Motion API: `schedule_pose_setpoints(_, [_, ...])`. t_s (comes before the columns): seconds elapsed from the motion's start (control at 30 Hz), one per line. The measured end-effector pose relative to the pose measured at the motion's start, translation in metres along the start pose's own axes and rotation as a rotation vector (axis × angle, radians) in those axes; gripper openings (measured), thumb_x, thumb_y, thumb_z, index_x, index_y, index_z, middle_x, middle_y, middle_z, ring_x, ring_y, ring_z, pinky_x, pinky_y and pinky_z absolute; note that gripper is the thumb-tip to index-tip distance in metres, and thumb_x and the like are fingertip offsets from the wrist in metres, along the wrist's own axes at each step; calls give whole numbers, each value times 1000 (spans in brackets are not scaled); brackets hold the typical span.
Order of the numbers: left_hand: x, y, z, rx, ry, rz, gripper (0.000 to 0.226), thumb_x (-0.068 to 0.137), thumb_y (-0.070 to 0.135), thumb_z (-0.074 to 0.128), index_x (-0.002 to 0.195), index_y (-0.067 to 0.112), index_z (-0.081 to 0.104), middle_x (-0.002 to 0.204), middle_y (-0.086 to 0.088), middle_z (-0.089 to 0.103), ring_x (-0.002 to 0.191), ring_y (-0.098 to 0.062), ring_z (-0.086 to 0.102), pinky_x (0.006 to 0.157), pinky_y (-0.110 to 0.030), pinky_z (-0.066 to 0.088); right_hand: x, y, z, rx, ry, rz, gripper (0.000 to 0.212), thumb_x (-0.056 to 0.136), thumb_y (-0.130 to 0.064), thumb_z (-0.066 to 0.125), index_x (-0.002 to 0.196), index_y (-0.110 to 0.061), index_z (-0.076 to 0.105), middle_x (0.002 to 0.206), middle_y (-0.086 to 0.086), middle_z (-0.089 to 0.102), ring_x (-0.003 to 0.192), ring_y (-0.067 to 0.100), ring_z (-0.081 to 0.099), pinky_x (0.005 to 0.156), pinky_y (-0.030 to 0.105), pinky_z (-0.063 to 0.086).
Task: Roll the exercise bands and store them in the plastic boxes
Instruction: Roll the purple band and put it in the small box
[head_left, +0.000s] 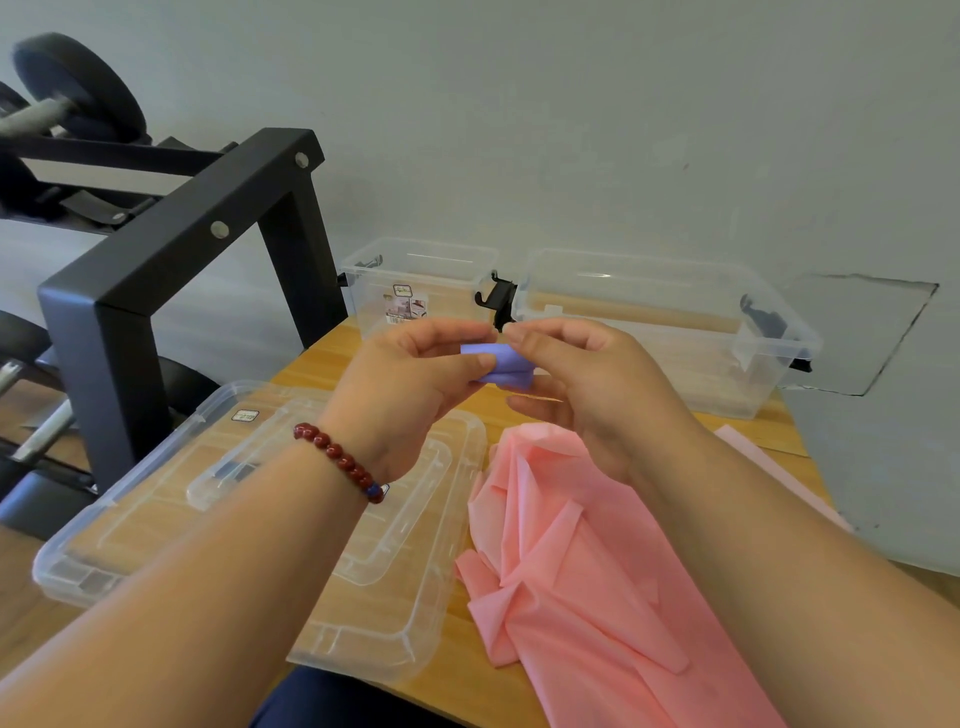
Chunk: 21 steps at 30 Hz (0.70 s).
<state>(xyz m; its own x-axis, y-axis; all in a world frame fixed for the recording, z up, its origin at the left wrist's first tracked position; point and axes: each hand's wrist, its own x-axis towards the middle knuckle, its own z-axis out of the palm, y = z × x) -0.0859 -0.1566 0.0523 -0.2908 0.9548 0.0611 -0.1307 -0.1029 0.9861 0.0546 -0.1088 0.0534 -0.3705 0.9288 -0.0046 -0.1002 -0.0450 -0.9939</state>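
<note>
A small rolled purple band (506, 366) is held in the air above the wooden table (332, 358), between both hands. My left hand (410, 384) pinches its left end with thumb and fingers. My right hand (587, 384) grips its right end, fingers curled over it. A pink band (587, 561) lies crumpled and unrolled on the table below my right forearm. Two clear plastic boxes stand open at the back: a small one (421, 283) and a larger one (670, 327) to its right.
Two clear lids (171, 499) lie stacked on the table's left part, under my left forearm. A black steel rack frame (171, 260) with dumbbells (72, 98) stands at the left. A grey wall closes off the back.
</note>
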Motion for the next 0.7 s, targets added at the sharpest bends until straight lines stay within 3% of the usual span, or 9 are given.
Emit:
schedule_pose_setpoints(0.2, [1, -3, -1, 2, -12, 2, 23, 84, -5, 64, 98, 14, 69, 93, -6, 74, 83, -12, 71, 75, -17, 56, 3, 2, 1, 46, 26, -9, 4, 86, -9, 69, 85, -5, 71, 83, 8, 72, 70, 16, 71, 65, 20, 58])
schedule_pose_setpoints(0.43, [5, -6, -5, 30, 25, -24, 16, 85, 4, 68, 98, 14, 71, 96, -9, 74, 92, -19, 72, 80, -22, 57, 10, 8, -1, 13, 39, -60, 8, 85, -6, 70, 92, -5, 72, 88, 12, 72, 72, 12, 70, 69, 18, 57])
schedule_pose_setpoints(0.6, [12, -13, -7, 94, 39, 42, 19, 86, 3, 67, 97, 18, 70, 89, 0, 74, 85, -10, 72, 74, -17, 56, 19, 15, -3, 25, 22, -55, 21, 84, -5, 71, 104, -1, 71, 100, 17, 72, 82, 16, 71, 70, 19, 56])
schedule_pose_setpoints(0.7, [20, -23, -11, 251, 61, 116, 22, 88, 11, 67, 106, 24, 69, 88, 12, 72, 82, -1, 70, 71, -12, 54, 27, 23, -4, 8, 19, -43, 21, 83, -2, 70, 105, 0, 70, 100, 17, 72, 85, 17, 72, 71, 19, 56])
